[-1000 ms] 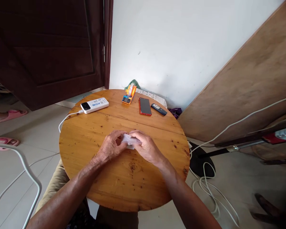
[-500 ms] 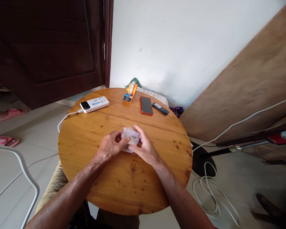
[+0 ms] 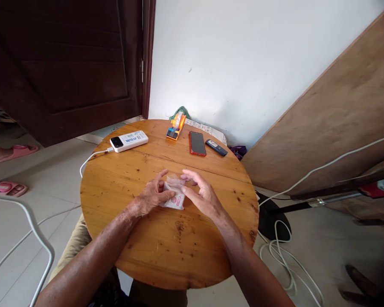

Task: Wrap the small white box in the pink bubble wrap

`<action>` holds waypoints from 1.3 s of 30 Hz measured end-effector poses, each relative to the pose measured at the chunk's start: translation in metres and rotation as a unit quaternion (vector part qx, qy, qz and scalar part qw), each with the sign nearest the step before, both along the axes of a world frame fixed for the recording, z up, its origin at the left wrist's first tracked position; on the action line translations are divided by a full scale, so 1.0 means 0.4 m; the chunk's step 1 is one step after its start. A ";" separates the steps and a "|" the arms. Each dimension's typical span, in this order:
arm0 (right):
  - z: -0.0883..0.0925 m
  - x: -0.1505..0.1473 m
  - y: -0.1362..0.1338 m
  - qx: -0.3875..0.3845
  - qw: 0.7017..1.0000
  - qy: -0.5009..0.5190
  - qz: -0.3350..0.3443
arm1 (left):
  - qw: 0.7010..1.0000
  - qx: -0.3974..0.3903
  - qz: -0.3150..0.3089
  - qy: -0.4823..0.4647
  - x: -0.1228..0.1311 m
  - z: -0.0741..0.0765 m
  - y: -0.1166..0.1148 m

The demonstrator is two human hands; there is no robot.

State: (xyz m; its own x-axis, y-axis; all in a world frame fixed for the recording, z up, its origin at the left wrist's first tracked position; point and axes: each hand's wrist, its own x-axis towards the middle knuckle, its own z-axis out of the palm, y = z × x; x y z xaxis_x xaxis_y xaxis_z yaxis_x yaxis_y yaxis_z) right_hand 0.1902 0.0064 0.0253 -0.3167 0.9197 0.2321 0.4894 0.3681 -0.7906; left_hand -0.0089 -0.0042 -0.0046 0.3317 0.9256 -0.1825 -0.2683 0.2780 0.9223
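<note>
A small white packet with red print [image 3: 178, 200], wrapped in clear crinkled plastic, lies on the round wooden table [image 3: 179, 251]. My left hand [image 3: 153, 193] grips its left side, with the thumb pressed on top and the index finger stretched out beyond it. At the packet's right side my right hand [image 3: 201, 192] is open, its fingers apart and curved. Its thumb tip is at the packet's upper right edge; whether it touches is hard to tell. Loose plastic [image 3: 173, 179] sticks up at the far end of the packet.
Toward the back of the table are a white power bank [image 3: 132, 141] with a cable, an orange tape dispenser [image 3: 176, 125], a red-edged phone [image 3: 197, 143] and a dark blue handheld device [image 3: 216, 147]. Pink sandals [image 3: 11, 188] on a person's feet show at left.
My right hand has loosened from the packet and its fingers have spread. The packet's red print now shows. My left index finger has stretched out. The view has shifted slightly.
</note>
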 end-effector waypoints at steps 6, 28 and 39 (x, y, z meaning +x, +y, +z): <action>0.046 -0.034 0.052 0.059 0.987 -0.132 0.064 | 1.000 0.018 -0.003 0.007 0.001 0.000 -0.001; 0.133 -0.173 0.057 0.098 0.893 -0.436 -0.052 | 0.994 0.069 0.041 0.069 0.022 -0.013 -0.005; 0.137 -0.044 0.144 -0.013 0.973 -0.227 0.028 | 0.988 0.094 0.027 0.117 0.007 -0.014 -0.001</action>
State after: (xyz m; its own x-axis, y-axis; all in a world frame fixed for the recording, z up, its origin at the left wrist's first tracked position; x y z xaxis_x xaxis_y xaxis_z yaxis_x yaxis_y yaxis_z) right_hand 0.1725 0.0641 0.0801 -0.4305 0.9020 0.0327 0.7708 0.3863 -0.5066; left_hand -0.0061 -0.0046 -0.0102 0.2500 0.9656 -0.0717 -0.0510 0.0871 0.9949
